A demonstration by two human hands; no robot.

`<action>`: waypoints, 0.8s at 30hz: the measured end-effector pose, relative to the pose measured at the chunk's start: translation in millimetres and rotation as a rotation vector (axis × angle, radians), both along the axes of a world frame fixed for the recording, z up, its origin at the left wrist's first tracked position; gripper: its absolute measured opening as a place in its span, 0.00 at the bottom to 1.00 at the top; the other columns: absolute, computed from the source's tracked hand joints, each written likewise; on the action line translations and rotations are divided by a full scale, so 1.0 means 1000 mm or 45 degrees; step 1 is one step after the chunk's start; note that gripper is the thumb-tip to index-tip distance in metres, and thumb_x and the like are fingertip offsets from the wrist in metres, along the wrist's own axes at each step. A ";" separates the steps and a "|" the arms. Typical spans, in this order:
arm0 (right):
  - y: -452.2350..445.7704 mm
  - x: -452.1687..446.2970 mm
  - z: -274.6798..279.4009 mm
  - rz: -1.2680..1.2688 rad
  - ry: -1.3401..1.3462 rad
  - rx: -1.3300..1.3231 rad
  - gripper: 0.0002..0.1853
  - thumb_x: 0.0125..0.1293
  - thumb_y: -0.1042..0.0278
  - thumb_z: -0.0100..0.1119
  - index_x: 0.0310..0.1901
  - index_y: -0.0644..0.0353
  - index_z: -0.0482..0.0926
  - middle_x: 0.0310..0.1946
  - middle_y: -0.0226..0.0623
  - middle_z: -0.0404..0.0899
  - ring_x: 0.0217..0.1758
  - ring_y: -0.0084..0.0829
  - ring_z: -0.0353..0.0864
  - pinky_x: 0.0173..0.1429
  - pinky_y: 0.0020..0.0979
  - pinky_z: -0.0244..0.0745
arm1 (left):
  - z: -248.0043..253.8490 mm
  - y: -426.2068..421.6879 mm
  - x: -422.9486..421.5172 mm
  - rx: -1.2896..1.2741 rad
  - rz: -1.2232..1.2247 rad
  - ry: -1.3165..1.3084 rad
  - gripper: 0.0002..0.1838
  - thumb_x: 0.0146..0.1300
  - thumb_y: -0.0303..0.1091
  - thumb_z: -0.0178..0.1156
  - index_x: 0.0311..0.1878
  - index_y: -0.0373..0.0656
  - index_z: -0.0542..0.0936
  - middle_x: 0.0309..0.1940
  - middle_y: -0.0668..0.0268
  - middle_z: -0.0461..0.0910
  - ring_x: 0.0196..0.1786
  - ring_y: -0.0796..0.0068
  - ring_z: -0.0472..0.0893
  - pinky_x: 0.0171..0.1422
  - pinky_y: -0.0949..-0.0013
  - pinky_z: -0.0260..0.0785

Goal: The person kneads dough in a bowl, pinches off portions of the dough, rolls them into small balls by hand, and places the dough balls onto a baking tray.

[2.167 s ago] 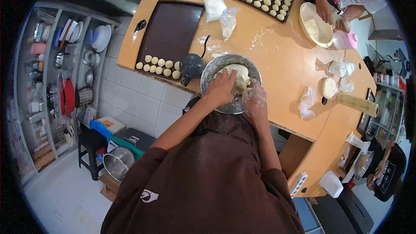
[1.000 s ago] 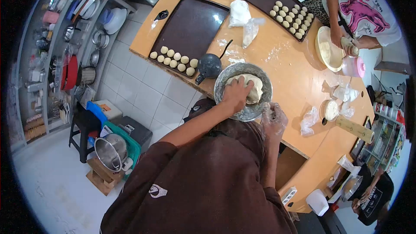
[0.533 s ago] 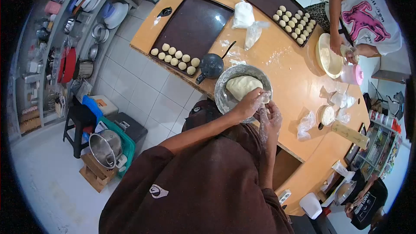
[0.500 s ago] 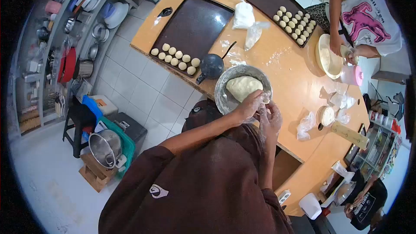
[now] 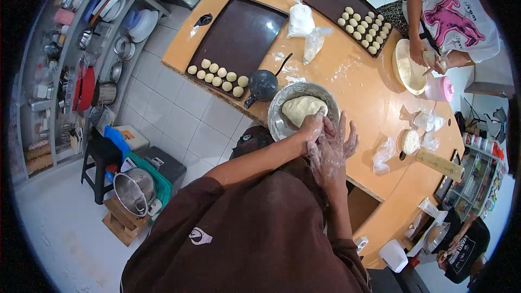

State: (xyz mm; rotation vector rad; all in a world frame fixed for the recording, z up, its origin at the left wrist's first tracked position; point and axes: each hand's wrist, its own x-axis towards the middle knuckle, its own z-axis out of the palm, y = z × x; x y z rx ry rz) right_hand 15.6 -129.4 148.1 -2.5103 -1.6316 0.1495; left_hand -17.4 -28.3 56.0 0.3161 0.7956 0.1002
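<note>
A metal bowl (image 5: 277, 122) stands at the table's near edge with a large lump of pale dough (image 5: 301, 109) inside. My left hand (image 5: 315, 129) is over the bowl's near rim, close to the dough. Its fingers are curled and partly covered by my other hand, so what they hold cannot be made out. Dusted with flour, my right hand (image 5: 332, 154) touches the left one, its fingers spread. Beside the bowl is a dark round tool with a handle (image 5: 263, 86). Dough balls (image 5: 217, 81) line the near end of a dark baking tray (image 5: 239, 32).
Another tray (image 5: 334, 0) holds several dough balls, near a person's hands (image 5: 429, 59) over a cream bowl (image 5: 401, 70). Flour bags (image 5: 301, 19), plastic wrap (image 5: 384, 154) and a rolling pin (image 5: 440, 164) lie on the table (image 5: 358, 103). Shelves (image 5: 59, 76) stand left; another person (image 5: 464, 249) is lower right.
My right hand has gone from pinching fingers beside the left to spread fingers against it. The left hand has shifted slightly left. The small dough piece between them is now hidden.
</note>
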 end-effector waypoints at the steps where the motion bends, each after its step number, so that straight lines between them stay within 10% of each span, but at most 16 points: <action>1: -0.002 0.002 0.008 0.026 0.120 0.047 0.26 0.75 0.45 0.52 0.62 0.56 0.81 0.80 0.51 0.52 0.81 0.59 0.46 0.81 0.57 0.39 | 0.007 0.006 -0.002 0.148 -0.087 0.097 0.30 0.81 0.58 0.38 0.33 0.43 0.75 0.23 0.59 0.77 0.26 0.64 0.77 0.36 0.64 0.74; 5: -0.007 0.012 0.028 -0.001 0.654 0.399 0.28 0.72 0.43 0.57 0.64 0.55 0.80 0.78 0.53 0.57 0.79 0.59 0.54 0.81 0.57 0.42 | -0.019 0.043 -0.003 0.017 0.018 -0.038 0.29 0.80 0.58 0.41 0.33 0.43 0.76 0.27 0.54 0.81 0.27 0.60 0.82 0.34 0.59 0.79; 8: 0.019 0.011 0.031 -0.032 0.567 0.655 0.32 0.74 0.40 0.51 0.69 0.55 0.75 0.75 0.54 0.63 0.78 0.58 0.60 0.82 0.57 0.44 | 0.036 0.042 0.010 -0.107 0.023 -0.166 0.27 0.81 0.57 0.39 0.52 0.42 0.76 0.43 0.54 0.82 0.46 0.62 0.84 0.53 0.59 0.79; 9: 0.031 0.012 0.027 0.000 0.452 0.670 0.33 0.75 0.40 0.47 0.70 0.55 0.73 0.75 0.53 0.64 0.80 0.56 0.58 0.82 0.57 0.43 | 0.028 0.030 0.007 0.068 -0.112 -0.471 0.31 0.81 0.59 0.40 0.65 0.39 0.72 0.61 0.55 0.77 0.63 0.64 0.79 0.67 0.61 0.75; 11: 0.046 0.026 0.008 0.079 0.236 0.684 0.37 0.77 0.36 0.33 0.74 0.55 0.68 0.78 0.50 0.61 0.85 0.53 0.45 0.84 0.57 0.35 | 0.042 0.015 0.010 1.095 -0.180 -0.691 0.33 0.79 0.61 0.41 0.70 0.42 0.71 0.68 0.55 0.71 0.70 0.63 0.73 0.73 0.58 0.68; 14: 0.053 0.061 0.007 -0.045 0.164 0.523 0.37 0.78 0.39 0.27 0.75 0.57 0.67 0.79 0.48 0.58 0.86 0.51 0.42 0.84 0.57 0.28 | 0.066 0.011 0.001 0.153 -0.189 -0.805 0.40 0.77 0.66 0.41 0.76 0.40 0.65 0.75 0.57 0.64 0.77 0.67 0.64 0.80 0.61 0.57; 17: 0.057 0.056 0.007 -0.102 0.297 0.760 0.37 0.80 0.40 0.21 0.76 0.57 0.65 0.80 0.48 0.57 0.86 0.50 0.43 0.85 0.56 0.25 | 0.126 0.028 -0.009 0.054 -0.290 -0.592 0.45 0.76 0.68 0.38 0.80 0.39 0.58 0.76 0.57 0.65 0.78 0.67 0.62 0.82 0.61 0.53; 20: 0.059 0.019 0.015 0.001 0.431 0.846 0.38 0.80 0.41 0.23 0.78 0.62 0.60 0.80 0.49 0.55 0.86 0.48 0.42 0.85 0.52 0.28 | 0.145 0.036 0.010 -0.437 0.384 -0.289 0.40 0.76 0.67 0.44 0.72 0.41 0.69 0.76 0.58 0.64 0.76 0.67 0.65 0.81 0.63 0.55; 24: 0.057 0.019 -0.011 -0.365 0.485 0.841 0.41 0.79 0.38 0.22 0.78 0.64 0.58 0.82 0.45 0.53 0.87 0.44 0.40 0.85 0.49 0.26 | 0.117 0.018 0.000 0.046 -0.133 -0.482 0.31 0.78 0.57 0.46 0.68 0.39 0.72 0.65 0.64 0.73 0.65 0.73 0.73 0.72 0.66 0.64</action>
